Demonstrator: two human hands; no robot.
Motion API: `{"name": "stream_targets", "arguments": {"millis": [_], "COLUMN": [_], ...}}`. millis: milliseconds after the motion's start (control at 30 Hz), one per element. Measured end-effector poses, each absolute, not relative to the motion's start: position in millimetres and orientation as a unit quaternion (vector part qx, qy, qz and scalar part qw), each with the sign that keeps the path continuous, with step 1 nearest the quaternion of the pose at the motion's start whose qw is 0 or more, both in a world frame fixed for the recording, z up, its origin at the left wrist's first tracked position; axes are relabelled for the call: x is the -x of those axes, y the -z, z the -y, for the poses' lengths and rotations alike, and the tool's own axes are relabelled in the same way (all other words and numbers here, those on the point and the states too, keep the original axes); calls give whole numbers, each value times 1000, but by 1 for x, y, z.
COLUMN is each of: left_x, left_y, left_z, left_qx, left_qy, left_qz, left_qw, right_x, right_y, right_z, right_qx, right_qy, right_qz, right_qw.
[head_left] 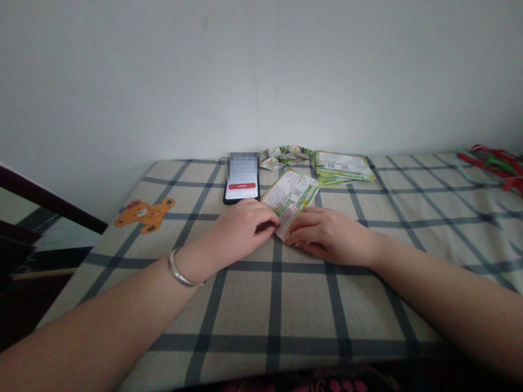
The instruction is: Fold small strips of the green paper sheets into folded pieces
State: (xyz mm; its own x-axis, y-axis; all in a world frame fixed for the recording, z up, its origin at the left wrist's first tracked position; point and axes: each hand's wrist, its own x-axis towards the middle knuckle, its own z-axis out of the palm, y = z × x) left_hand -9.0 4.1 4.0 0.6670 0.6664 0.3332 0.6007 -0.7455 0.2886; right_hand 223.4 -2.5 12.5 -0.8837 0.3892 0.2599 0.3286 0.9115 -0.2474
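Observation:
A green-and-white printed leaflet (289, 191) lies slanted on the checked tablecloth between my hands. My left hand (246, 226), with a silver bangle at the wrist, is closed at the leaflet's near left edge, thumb and fingers pinching there. My right hand (322, 233) is closed on its near right edge, fingers curled over the paper. Just beyond my left hand sits a smartphone (242, 186), its lit screen showing a red bar. Behind the leaflet are several folded paper pieces (284, 157) of similar print. To their right rests a stack of leaflets (343, 166).
A plain wall (261, 71) rises behind the table's far edge. The checked tablecloth (237, 305) carries a teddy bear picture (145, 215) on the left. Red and green items (496, 166) lie in a clear container at far right. Dark wooden furniture (44, 193) stands left.

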Motion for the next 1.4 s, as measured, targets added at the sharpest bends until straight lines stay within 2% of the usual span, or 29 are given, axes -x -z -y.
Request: {"name": "stream_targets", "arguments": {"millis": [233,400,700,933,1067,1200,1400], "left_x": [9,9,7,5,3,2,2], "left_y": [-4,-2,-1,0,0,-3,-5], "left_z": [-5,-4,-5,-4,-2,0,2], "left_qx": [-911,-900,-814,-795,-802,-818,-799], "left_qy": [-213,-230,-290,-284,-282,-270,-288], "left_qz": [-345,-362,-406,-426,-429,-428,-431], "left_qw": [70,83,297,326,304,275,306], "right_x": [-228,-237,-234,-234,-232,-227,-223], "right_y": [-18,-23,-18,-21,-23,-19,-11], "right_z": [-1,-4,0,1,5,9,10], "right_qx": [191,222,254,274,296,312,386], "right_qy": [-169,-175,-114,-144,-126,-149,-127], "right_qz": [954,946,938,935,931,914,863], "right_qw": [155,156,206,174,173,210,300]}}
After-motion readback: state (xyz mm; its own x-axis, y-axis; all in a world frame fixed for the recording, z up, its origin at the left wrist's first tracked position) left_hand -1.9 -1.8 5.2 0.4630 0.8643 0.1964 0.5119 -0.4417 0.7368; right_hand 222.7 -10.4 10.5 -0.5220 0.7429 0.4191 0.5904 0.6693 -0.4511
